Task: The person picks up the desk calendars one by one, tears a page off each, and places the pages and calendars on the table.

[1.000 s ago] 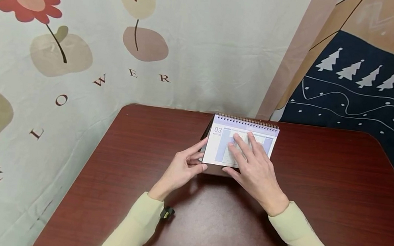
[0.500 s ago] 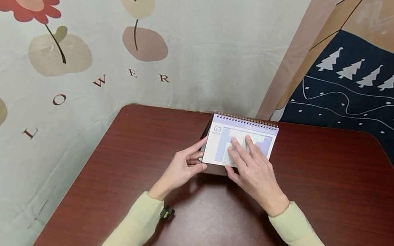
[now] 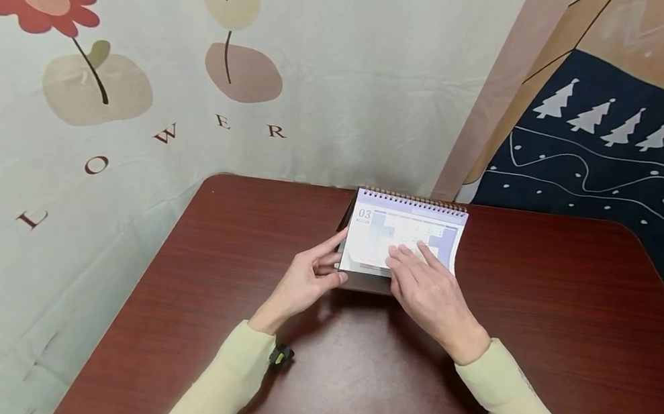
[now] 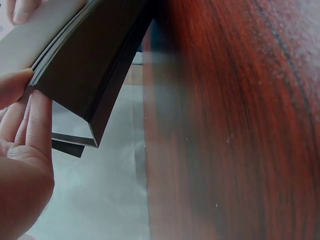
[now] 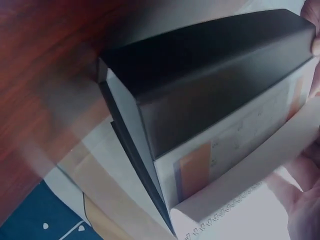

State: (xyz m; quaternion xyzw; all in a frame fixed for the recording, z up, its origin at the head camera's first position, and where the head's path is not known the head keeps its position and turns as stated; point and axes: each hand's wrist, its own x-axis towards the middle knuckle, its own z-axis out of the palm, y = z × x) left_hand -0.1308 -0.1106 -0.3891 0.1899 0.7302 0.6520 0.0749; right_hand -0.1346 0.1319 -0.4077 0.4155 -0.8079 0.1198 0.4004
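A spiral-bound desk calendar (image 3: 369, 241) stands on its dark folded base near the table's far edge, its page marked 03 facing me. My left hand (image 3: 302, 281) grips its left side, thumb at the front and fingers behind. In the left wrist view, the dark side of the base (image 4: 95, 70) shows beside those fingers. My right hand (image 3: 434, 299) pinches the lower part of the front page, fingers bent over it; the thumb's tip is mostly hidden. In the right wrist view, the page's lower edge (image 5: 240, 172) curls away from a page with an orange strip beneath.
The calendar stands on a dark red wooden table (image 3: 186, 326). Behind it hangs a pale flower-print cloth (image 3: 347, 67), with a navy tree-print cloth (image 3: 603, 175) at the right. A small black device (image 3: 281, 355) sits by my left wrist.
My right hand's fingers have slid down the page and drawn together, the thumb closing toward them. The page's lower edge has lifted. My left hand keeps its hold.
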